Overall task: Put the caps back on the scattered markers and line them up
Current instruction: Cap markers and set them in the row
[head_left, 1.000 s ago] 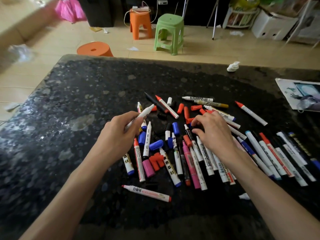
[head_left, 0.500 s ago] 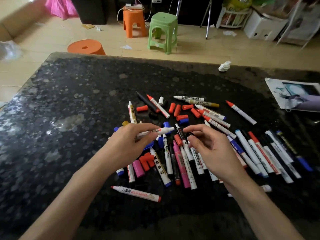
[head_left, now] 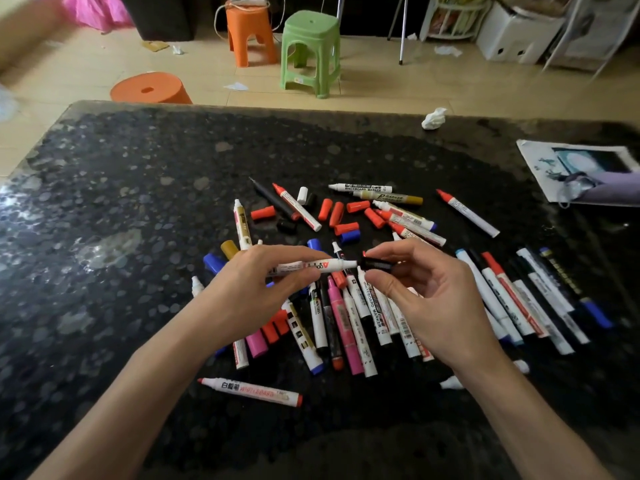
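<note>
Over the dark speckled stone table (head_left: 138, 271), the jumble of loose markers and caps (head_left: 346, 317) sits mid-table, with a tidier row of capped markers (head_left: 512, 299) toward the right edge. The left hand (head_left: 249, 289) grips a white-barrelled marker (head_left: 311, 266) above the pile, held level, tip pointing right. The right hand (head_left: 426, 292) pinches a small black cap (head_left: 377, 263) between thumb and forefinger, just beside the tip, not yet on. A second ago that hand was down in the pile and the marker was angled away.
</note>
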`<move>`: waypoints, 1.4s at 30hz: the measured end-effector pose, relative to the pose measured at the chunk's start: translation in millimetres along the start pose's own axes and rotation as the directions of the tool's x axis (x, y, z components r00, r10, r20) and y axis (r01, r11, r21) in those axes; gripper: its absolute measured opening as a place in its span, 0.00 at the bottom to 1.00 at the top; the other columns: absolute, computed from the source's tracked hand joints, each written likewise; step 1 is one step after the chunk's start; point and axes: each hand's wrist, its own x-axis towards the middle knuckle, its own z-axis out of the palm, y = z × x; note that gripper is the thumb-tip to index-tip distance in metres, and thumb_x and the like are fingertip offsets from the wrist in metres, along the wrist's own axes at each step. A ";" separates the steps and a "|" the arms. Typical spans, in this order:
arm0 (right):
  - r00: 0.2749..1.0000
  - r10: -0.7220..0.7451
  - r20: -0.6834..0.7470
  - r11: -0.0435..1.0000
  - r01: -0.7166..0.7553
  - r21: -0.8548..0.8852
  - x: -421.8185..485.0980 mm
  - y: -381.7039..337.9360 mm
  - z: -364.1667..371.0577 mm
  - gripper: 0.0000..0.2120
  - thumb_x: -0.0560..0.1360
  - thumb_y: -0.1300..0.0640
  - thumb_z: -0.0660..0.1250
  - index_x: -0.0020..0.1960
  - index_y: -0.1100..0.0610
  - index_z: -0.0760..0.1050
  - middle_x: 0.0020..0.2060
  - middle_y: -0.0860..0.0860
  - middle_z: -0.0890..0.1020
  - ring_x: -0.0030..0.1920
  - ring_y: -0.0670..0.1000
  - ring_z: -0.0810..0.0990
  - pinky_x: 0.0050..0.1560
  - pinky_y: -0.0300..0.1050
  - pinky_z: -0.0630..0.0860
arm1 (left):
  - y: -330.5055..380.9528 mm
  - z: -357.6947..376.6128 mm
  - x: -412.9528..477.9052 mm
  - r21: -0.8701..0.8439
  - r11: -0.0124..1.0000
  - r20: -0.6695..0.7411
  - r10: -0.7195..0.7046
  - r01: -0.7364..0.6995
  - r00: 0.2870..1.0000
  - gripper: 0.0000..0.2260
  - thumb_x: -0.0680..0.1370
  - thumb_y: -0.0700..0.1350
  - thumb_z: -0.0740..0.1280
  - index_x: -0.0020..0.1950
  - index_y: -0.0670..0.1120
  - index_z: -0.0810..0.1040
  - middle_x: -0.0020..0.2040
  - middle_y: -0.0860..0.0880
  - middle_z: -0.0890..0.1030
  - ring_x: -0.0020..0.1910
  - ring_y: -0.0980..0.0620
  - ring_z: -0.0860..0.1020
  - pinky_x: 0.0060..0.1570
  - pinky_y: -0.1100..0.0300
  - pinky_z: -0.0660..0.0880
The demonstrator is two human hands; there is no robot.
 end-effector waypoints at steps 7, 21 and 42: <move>1.000 -0.020 -0.009 0.997 0.019 -0.076 -1.4 3.5 0.1 0.14 0.72 0.57 0.79 0.57 0.47 0.85 0.48 0.39 0.87 0.51 0.44 0.86 0.54 0.40 0.82 | 7.5 5.7 3.1 0.018 0.999 0.012 0.042 -0.042 0.999 0.12 0.79 0.58 0.65 0.61 0.67 0.81 0.51 0.65 0.84 0.51 0.61 0.81 0.54 0.54 0.79; 0.993 -0.114 -0.015 0.974 0.108 -0.200 0.1 2.5 -4.7 0.13 0.72 0.52 0.78 0.56 0.47 0.85 0.45 0.41 0.86 0.49 0.45 0.86 0.53 0.43 0.83 | 8.5 8.8 5.6 0.103 0.993 -0.039 0.068 -0.064 0.997 0.14 0.79 0.58 0.64 0.63 0.67 0.81 0.42 0.65 0.80 0.46 0.65 0.77 0.44 0.65 0.69; 0.990 -0.140 -0.029 0.978 0.134 -0.159 -7.7 9.1 7.8 0.12 0.77 0.55 0.74 0.60 0.51 0.84 0.46 0.42 0.87 0.46 0.45 0.87 0.50 0.39 0.82 | 17.6 24.1 4.6 0.312 0.945 -0.182 0.160 -0.097 0.970 0.17 0.80 0.64 0.57 0.59 0.65 0.82 0.37 0.66 0.72 0.41 0.68 0.71 0.41 0.56 0.66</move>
